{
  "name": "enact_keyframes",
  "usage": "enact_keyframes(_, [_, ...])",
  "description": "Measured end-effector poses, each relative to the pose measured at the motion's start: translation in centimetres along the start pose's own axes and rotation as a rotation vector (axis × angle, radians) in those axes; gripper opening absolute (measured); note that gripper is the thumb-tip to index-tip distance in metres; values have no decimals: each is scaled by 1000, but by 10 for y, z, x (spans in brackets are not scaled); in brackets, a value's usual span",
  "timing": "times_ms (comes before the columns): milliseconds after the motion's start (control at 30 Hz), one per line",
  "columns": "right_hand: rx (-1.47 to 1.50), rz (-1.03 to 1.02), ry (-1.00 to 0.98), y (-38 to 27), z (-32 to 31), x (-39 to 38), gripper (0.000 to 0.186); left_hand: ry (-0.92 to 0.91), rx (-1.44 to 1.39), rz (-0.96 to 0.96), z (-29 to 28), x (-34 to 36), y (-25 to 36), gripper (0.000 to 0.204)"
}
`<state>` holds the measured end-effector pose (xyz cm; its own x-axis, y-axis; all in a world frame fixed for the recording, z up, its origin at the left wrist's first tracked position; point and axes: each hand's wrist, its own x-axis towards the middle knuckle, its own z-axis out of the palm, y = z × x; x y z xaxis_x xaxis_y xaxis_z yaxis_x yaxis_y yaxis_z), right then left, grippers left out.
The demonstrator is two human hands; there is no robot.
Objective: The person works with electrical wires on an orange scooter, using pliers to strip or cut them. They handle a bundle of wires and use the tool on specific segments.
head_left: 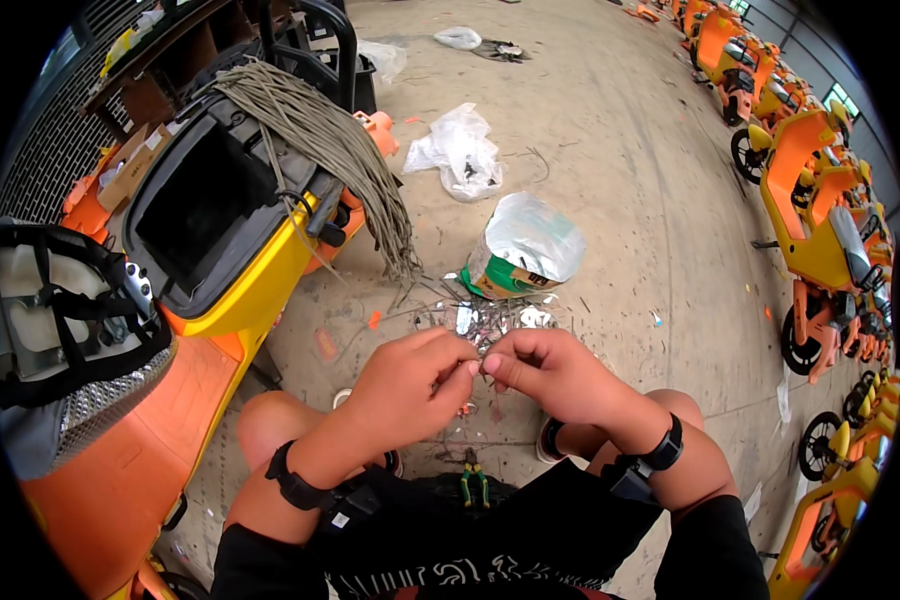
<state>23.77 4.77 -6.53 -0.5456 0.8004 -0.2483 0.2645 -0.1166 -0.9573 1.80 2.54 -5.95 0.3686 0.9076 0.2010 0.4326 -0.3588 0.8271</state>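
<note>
My left hand and my right hand meet fingertip to fingertip in front of me, above the floor. Both are closed in a pinch. A thin dark strand, perhaps wire, seems to run between the fingertips, but it is too small to name surely. Under the hands, a scatter of dark strips and shiny scraps covers the floor. Green-handled pliers lie on the dark cloth of my lap. Just beyond the scraps stands an open green and white sack with a silvery lining.
To my left stands a yellow and orange scooter with an open dark compartment; a thick bundle of grey-brown cables drapes over it. A black-strapped bag rests nearby. Clear plastic bags lie ahead. Rows of orange scooters line the right side.
</note>
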Motion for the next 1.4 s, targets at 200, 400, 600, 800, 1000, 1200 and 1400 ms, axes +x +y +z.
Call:
enact_keyframes(200, [-891, -841, 244, 6, -1, 2, 19, -229, -688, -545, -9, 5, -10, 13])
enact_keyframes(400, [-1052, -920, 305, -14, 4, -5, 21, -350, -924, -688, -18, 3, -17, 13])
enact_keyframes(600, [-104, 8, 135, -1, 15, -7, 30, -115, -56, -197, -5, 1, -7, 12])
enact_keyframes(800, [382, 387, -83, 13, 9, 3, 35, -73, 162, 50, 2, -2, -10, 8])
enact_keyframes(1000, [90, 201, -14, 16, 10, 7, 30, -96, 63, -63, 0, -1, -8, 9])
enact_keyframes(1200, [-674, -625, 225, 7, 15, -1, 13, -234, -532, -425, -8, -1, -13, 11])
enact_keyframes(1400, [-1020, -974, 271, -2, 12, -2, 19, -410, -1038, -782, -22, 3, -18, 14])
